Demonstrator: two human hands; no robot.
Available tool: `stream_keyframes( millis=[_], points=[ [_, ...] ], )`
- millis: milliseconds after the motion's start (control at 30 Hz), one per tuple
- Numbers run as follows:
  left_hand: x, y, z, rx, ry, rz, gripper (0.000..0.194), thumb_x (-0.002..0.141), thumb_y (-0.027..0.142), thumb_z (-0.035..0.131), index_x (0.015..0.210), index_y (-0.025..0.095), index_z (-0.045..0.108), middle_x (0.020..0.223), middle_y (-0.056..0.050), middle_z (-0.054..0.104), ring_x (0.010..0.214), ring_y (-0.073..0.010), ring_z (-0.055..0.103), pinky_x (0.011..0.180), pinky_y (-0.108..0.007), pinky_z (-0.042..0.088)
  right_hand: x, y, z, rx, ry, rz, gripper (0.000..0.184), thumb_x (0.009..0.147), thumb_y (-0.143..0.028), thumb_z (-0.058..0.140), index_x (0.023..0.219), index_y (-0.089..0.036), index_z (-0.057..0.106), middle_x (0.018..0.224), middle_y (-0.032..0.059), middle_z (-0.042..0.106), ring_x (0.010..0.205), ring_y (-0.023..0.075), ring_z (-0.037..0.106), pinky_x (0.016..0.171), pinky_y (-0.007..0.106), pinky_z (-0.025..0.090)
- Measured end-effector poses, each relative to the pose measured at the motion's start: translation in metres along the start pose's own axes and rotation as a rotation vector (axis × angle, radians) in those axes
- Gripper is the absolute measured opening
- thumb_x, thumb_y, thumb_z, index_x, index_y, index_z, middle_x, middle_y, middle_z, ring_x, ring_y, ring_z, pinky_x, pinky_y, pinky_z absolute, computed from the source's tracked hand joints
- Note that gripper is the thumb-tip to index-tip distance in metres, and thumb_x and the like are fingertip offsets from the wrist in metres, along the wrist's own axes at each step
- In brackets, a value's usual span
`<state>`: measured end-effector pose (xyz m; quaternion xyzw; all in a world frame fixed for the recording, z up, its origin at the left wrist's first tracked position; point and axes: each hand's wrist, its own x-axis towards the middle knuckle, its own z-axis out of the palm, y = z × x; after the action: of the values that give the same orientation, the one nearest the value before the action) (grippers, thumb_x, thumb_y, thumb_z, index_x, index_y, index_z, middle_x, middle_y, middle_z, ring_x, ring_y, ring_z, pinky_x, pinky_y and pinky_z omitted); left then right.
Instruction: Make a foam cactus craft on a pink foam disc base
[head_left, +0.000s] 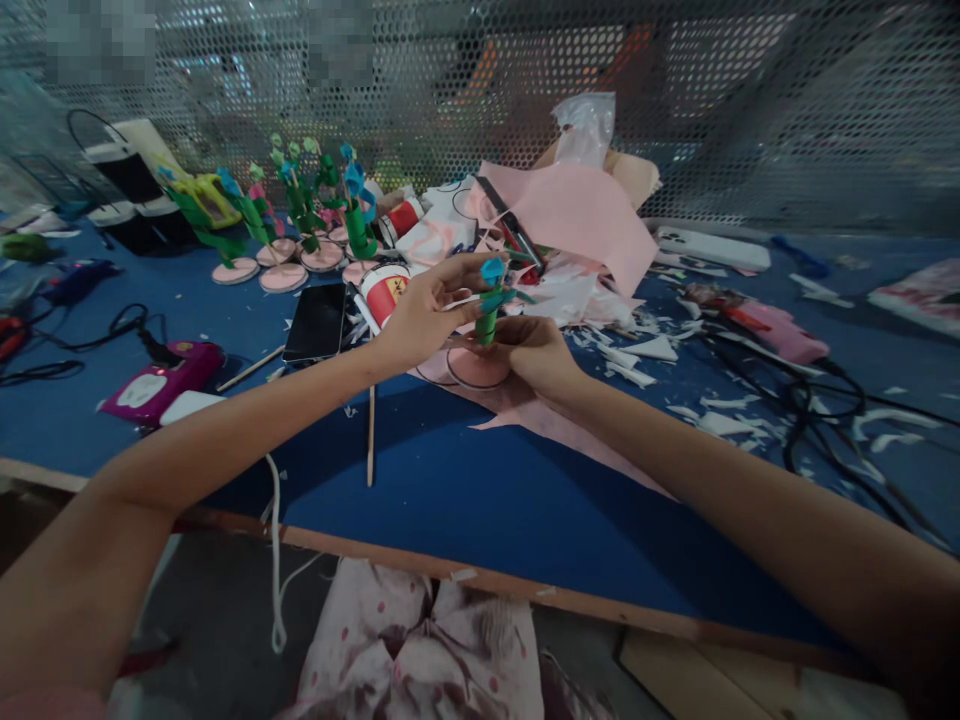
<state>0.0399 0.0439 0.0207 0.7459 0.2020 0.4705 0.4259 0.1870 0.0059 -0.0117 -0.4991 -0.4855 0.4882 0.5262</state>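
My left hand [426, 312] pinches the upper part of a small paper flower [490, 300] with a blue blossom and a green stem. My right hand [538, 352] grips the flower's round pink base [475, 368], holding it just above the blue table [450, 480]. Both hands meet at the middle of the table, over a sheet of pink paper [517, 405]. A thin wooden stick [370, 435] lies on the table below my left hand.
Several finished paper flowers [300, 215] on pink discs stand at the back left. A black phone [316, 322], a red-and-white cup [387, 290], pink sheets [581, 215], white scraps [652, 350], a pink glue gun [765, 325] with black cables [817, 410], and a purple device [154, 385] lie about.
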Motion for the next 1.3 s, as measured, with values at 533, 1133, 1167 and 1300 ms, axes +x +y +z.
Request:
stream_keyframes(
  millis=[533, 1133, 1167, 1300],
  points=[
    [0.005, -0.005, 0.001, -0.081, 0.042, -0.036, 0.037, 0.066, 0.037, 0.077, 0.095, 0.018, 0.064, 0.094, -0.003, 0.068, 0.106, -0.0239, 0.062, 0.091, -0.038, 0.052, 0.000, -0.001, -0.001, -0.008, -0.057, -0.038, 0.039, 0.032, -0.041, 0.086, 0.059, -0.020, 0.069, 0.070, 0.0037, 0.071, 0.070, 0.0190, 0.065, 0.077, 0.037, 0.053],
    [0.005, 0.006, 0.003, 0.018, 0.038, -0.085, 0.029, 0.072, 0.034, 0.073, 0.093, 0.015, 0.064, 0.088, -0.005, 0.069, 0.101, -0.0227, 0.064, 0.089, -0.036, 0.053, 0.001, 0.002, -0.001, -0.065, -0.031, -0.062, 0.037, 0.038, -0.044, 0.084, 0.061, -0.019, 0.069, 0.074, 0.0057, 0.071, 0.076, 0.0224, 0.066, 0.073, 0.037, 0.054],
    [0.006, 0.006, 0.003, 0.015, 0.035, -0.095, 0.029, 0.072, 0.033, 0.073, 0.093, 0.015, 0.064, 0.088, -0.006, 0.069, 0.102, -0.0231, 0.064, 0.089, -0.036, 0.053, 0.001, 0.001, -0.001, -0.064, -0.024, -0.063, 0.037, 0.038, -0.044, 0.085, 0.061, -0.019, 0.069, 0.073, 0.0055, 0.071, 0.076, 0.0228, 0.066, 0.073, 0.038, 0.054],
    [0.006, 0.004, 0.005, -0.007, 0.014, -0.112, 0.030, 0.072, 0.035, 0.073, 0.093, 0.015, 0.065, 0.090, -0.006, 0.070, 0.104, -0.0250, 0.063, 0.088, -0.038, 0.054, 0.001, 0.000, 0.000, -0.044, -0.021, -0.055, 0.036, 0.034, -0.040, 0.086, 0.058, -0.020, 0.068, 0.070, 0.0041, 0.071, 0.077, 0.0233, 0.066, 0.077, 0.039, 0.054]
  ],
)
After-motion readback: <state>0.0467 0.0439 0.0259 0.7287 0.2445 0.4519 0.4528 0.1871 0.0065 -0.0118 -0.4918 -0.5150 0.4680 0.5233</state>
